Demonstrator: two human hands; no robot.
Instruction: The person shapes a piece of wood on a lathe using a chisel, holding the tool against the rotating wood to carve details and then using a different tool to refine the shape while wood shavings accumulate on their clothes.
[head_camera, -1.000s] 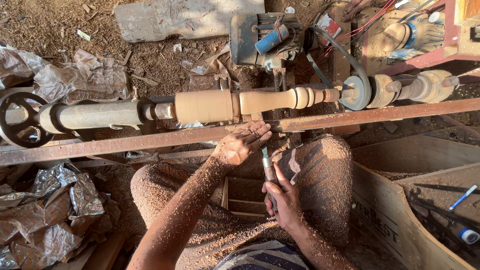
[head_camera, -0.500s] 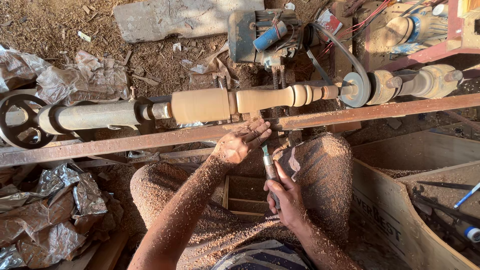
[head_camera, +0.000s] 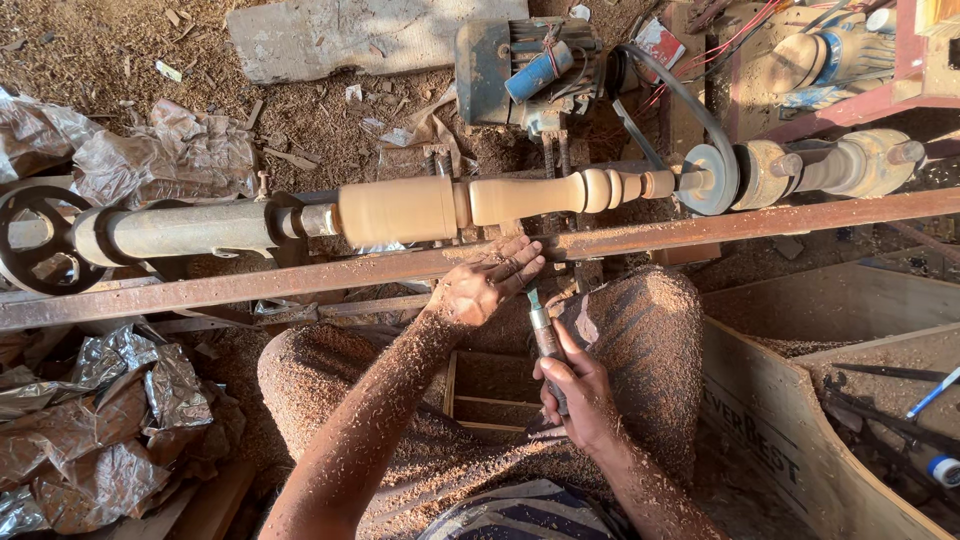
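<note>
Steel chisel (head_camera: 541, 325) withdrawn in right hand (head_camera: 578, 390), left hand (head_camera: 478, 288) still on rail (head_camera: 700, 228)

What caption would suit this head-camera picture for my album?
Sawdust-covered left hand rests on the lathe's rusty rail while the right hand grips a chisel below the turned wooden spindle.

Blue motor (head_camera: 530, 65) w/ belt (head_camera: 690, 110), crumpled plastic (head_camera: 150, 150), handwheel (head_camera: 35, 240) at left

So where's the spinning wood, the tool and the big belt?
wooden spindle (head_camera: 470, 203), head view, its smooth middle.
chisel (head_camera: 546, 338), head view, its handle above the right hand (head_camera: 578, 392).
drive belt (head_camera: 690, 100), head view, its upper curve.
</note>
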